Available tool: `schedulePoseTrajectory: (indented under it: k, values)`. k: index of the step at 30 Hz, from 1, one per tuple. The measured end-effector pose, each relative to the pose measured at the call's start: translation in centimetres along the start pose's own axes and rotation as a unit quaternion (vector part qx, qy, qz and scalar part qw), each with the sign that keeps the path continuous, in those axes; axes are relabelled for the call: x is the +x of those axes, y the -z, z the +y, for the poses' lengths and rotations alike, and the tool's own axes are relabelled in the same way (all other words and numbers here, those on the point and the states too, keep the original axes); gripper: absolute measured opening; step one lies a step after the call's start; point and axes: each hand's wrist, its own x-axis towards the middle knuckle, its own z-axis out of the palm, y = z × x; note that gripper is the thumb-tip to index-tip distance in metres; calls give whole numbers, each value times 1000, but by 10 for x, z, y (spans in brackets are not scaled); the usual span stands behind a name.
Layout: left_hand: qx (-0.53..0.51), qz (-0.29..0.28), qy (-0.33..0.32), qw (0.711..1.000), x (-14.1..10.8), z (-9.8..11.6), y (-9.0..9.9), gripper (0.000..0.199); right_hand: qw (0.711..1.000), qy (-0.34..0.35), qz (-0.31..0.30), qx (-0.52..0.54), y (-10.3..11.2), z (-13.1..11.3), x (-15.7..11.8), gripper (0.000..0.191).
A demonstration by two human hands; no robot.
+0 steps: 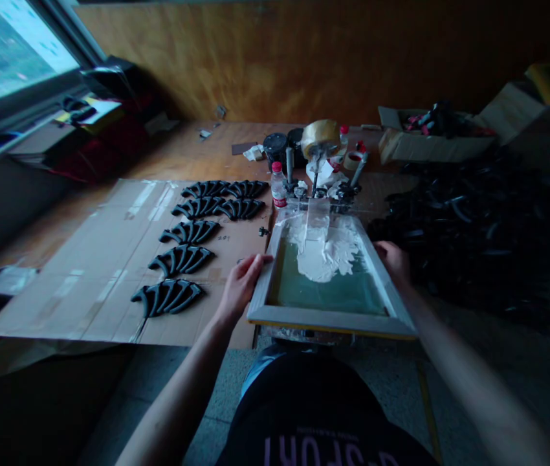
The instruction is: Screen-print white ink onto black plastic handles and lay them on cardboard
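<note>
A screen printing frame (321,318) with a green mesh lies in front of me, its far end at a clamp stand. White paste (323,259) is spread over the far half of the mesh, with a clear squeegee (318,219) resting in it. My left hand (241,288) is closed at the frame's left edge, fingertips against the rail. On the opposite rail, my right hand (395,260) grips with curled fingers, partly hidden by the frame. Rows of black curved plastic pieces (168,298) lie on cardboard to the left.
The flat cardboard (95,259) covers the left of the table. Behind the frame stand a red-capped bottle (279,186), black tubs (275,147) and a tape roll (321,138). A dark heap of black parts (469,226) fills the right, below an open box (430,145).
</note>
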Motion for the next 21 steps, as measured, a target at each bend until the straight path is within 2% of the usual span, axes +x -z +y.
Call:
schedulePoseTrajectory:
  k: [2, 4, 6, 8, 10, 12, 15, 17, 19, 21]
  values:
    - [-5, -17, 57, 998, -7, -37, -5, 57, 999, 15, 37, -14, 3, -12, 27, 28]
    - [-13, -18, 88, 996, -7, -70, -13, 69, 996, 78, 27, -38, -6, -39, 50, 46]
    - [2, -10, 99, 995, -4, -94, -19, 70, 987, 142, -35, -69, -23, -70, 65, 57]
    - [27, 0, 103, 994, 0, -107, -22, 64, 975, 157, -123, -100, -40, -92, 65, 42]
    - [49, 8, 104, 993, 2, -112, -23, 60, 960, 155, -196, -128, -51, -99, 52, 20]
    - [56, 13, 107, 993, 2, -113, -23, 56, 945, 183, -229, -142, -52, -95, 29, 8]
    - [50, 19, 118, 992, 0, -111, -24, 53, 915, 290, -253, -121, -37, -81, -2, 19]
    - [48, 21, 127, 991, -1, -109, -25, 52, 890, 341, -288, -90, -24, -76, -9, 23]
    - [47, 26, 130, 990, -1, -108, -26, 51, 880, 347, -318, -61, -17, -76, -4, 20]
    - [47, 30, 126, 990, -1, -106, -26, 51, 899, 315, -299, -52, -18, -80, 2, 15]
